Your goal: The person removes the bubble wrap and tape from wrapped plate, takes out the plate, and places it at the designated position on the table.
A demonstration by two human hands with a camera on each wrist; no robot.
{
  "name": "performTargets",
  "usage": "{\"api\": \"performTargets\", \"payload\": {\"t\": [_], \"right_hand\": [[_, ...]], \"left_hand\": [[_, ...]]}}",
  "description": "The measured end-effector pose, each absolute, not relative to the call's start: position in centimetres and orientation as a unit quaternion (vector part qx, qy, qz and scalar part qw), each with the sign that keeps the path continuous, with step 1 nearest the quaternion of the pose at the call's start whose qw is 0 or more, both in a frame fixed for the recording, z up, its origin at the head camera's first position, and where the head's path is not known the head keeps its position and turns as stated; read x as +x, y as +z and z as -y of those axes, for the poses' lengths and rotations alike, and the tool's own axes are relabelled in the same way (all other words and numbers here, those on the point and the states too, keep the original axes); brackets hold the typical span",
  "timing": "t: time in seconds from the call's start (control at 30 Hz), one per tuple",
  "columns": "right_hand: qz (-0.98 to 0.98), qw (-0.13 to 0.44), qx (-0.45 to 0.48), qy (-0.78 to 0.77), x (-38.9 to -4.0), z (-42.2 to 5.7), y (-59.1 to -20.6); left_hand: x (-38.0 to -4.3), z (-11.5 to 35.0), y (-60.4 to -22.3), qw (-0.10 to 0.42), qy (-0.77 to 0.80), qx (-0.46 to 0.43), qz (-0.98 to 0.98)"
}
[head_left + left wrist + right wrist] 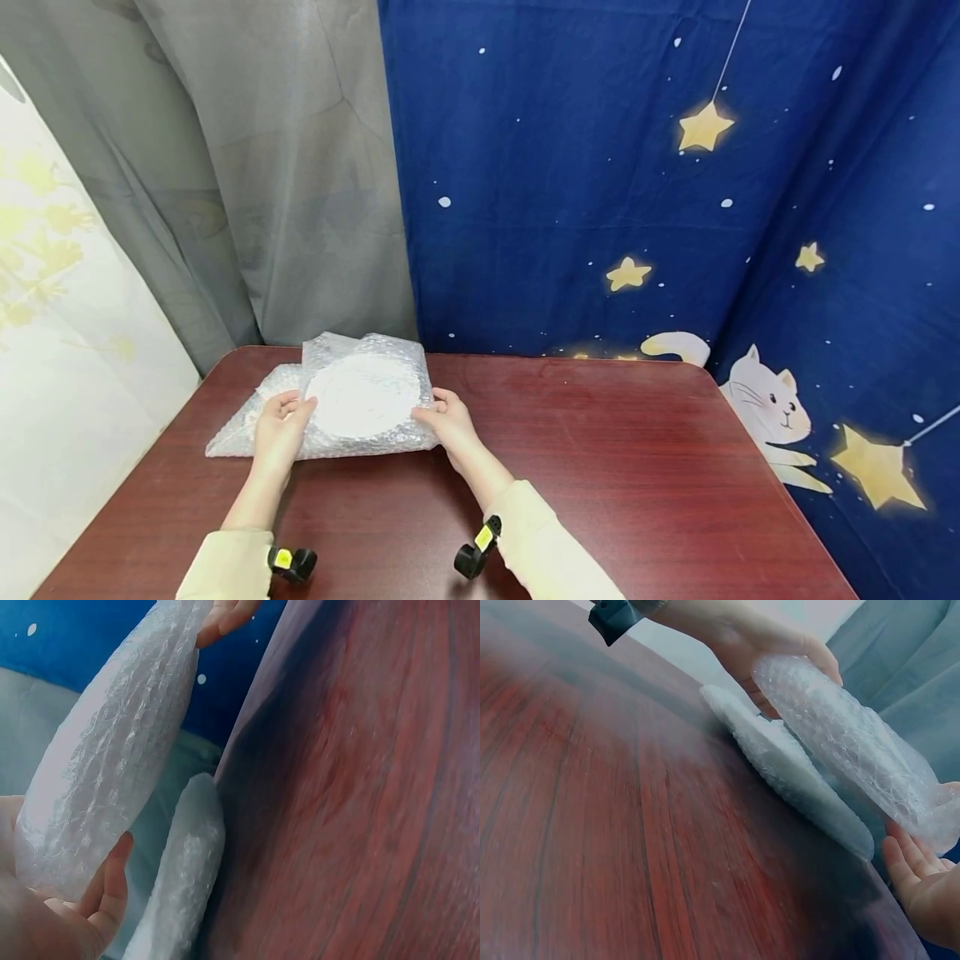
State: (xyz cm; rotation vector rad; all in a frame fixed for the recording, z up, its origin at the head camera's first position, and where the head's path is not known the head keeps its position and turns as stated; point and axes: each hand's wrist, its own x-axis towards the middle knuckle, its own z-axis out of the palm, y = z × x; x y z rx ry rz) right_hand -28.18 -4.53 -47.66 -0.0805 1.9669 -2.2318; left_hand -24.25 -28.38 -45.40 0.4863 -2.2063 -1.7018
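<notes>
A round white plate-like thing wrapped in bubble wrap (365, 396) is held up between both hands at the table's far left. My left hand (279, 432) pinches its left edge, thumb in front and fingers behind. At the opposite edge, my right hand (452, 427) grips the wrap the same way. Below it, a second bubble-wrapped bundle (238, 427) lies on the table. Both wrist views show a gap between the held package (855, 742) and the lower bundle (795, 784). What the lower bundle contains cannot be made out.
The reddish-brown wooden table (600, 475) ends at a grey curtain (322, 208) and a blue star-patterned curtain (555, 208). A white patterned cloth or wall (75, 400) runs along the left side. Each wrist carries a small black camera (294, 564).
</notes>
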Motion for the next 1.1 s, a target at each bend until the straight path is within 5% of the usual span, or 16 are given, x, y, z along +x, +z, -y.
{"api": "performTargets", "payload": {"t": [1.1], "right_hand": [[-0.642, 0.095, -0.059, -0.759, -25.6, -3.4, -46.5]], "left_hand": [[-22.6, 22.5, -44.7, 0.087, -0.581, 0.091, 0.804]]}}
